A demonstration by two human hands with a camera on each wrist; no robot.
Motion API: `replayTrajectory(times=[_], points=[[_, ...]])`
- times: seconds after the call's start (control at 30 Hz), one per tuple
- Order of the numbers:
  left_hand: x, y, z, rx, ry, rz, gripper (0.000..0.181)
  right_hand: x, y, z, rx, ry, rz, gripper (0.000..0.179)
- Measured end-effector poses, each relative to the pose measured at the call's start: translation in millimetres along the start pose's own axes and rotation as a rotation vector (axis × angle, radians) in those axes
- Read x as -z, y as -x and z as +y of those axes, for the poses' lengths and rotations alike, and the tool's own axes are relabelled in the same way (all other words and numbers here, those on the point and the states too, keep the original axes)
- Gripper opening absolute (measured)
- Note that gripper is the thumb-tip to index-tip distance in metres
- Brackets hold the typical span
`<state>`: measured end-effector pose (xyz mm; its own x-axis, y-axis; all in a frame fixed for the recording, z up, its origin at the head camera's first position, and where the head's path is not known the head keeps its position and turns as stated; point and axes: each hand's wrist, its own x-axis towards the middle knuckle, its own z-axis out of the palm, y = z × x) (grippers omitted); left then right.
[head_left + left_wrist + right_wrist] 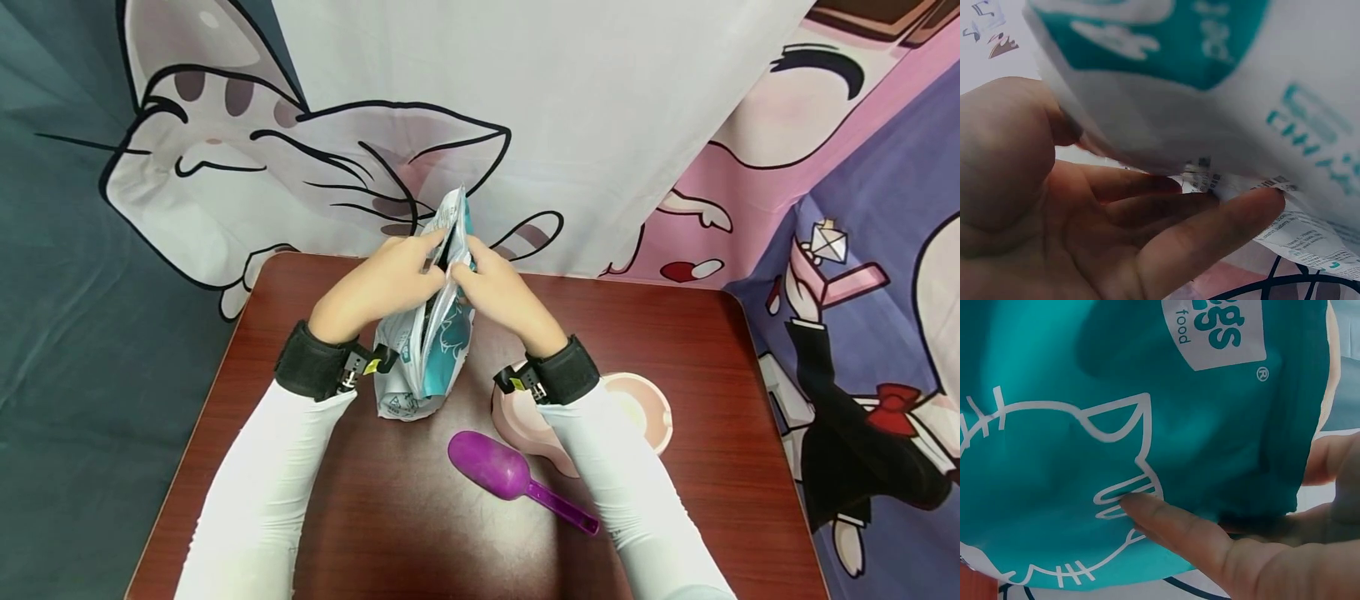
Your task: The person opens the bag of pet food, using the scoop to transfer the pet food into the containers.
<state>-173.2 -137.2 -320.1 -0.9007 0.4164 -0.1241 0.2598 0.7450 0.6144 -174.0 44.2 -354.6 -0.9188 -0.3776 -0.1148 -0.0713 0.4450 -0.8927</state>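
A white and teal pet food bag [450, 358] stands on the table, its opening parted in a dark narrow slit at the top. My left hand [382, 279] grips the left edge of that opening; in the left wrist view its thumb and fingers lie on both sides of the white panel. On the opposite edge, my right hand [506, 292] holds the teal panel, with a finger [1179, 525] lying across the printed cat outline in the right wrist view. The bag's contents are hidden.
A purple scoop [491, 467] lies on the brown table [375, 517], handle toward the lower right. Beside it, a pale pink bowl [658, 408] is partly covered by my right forearm. A cartoon-printed cloth [585, 125] hangs behind the table's far edge.
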Motion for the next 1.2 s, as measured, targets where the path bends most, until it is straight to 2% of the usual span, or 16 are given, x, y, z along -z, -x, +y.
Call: replayTrajectory(times=[0.07,0.27,0.33,0.43,0.57,0.7,1.0,1.2], points=[[0.0,1.0,-0.6,-0.008,0.001,0.008,0.067,1,0.5,0,-0.001,-0.019,0.005,0.047],[-0.2,3.0,-4.7,-0.048,-0.002,0.059,0.044,2,2.9,2,-0.025,-0.084,0.048,0.045],[-0.2,3.5,-5.3,-0.054,-0.012,0.075,0.043,3,3.0,2,-0.042,-0.096,0.062,0.042],[-0.7,4.2,-4.3,-0.042,-0.027,0.083,0.048,2,1.1,3,-0.052,-0.055,0.073,0.037],[-0.8,5.6,-3.3,-0.026,-0.026,0.091,0.052,1,-1.2,2,-0.039,0.053,0.082,0.037],[2.6,7.6,-3.7,-0.005,-0.031,0.132,0.054,5,1.1,-1,-0.038,0.105,0.096,0.033],[14.1,11.4,-3.6,0.074,-0.041,0.131,0.055,22,10.9,-4,-0.035,0.204,0.093,0.053],[20.2,14.4,-7.5,0.072,-0.031,0.136,0.056,32,16.5,1,-0.011,0.230,0.069,0.061]])
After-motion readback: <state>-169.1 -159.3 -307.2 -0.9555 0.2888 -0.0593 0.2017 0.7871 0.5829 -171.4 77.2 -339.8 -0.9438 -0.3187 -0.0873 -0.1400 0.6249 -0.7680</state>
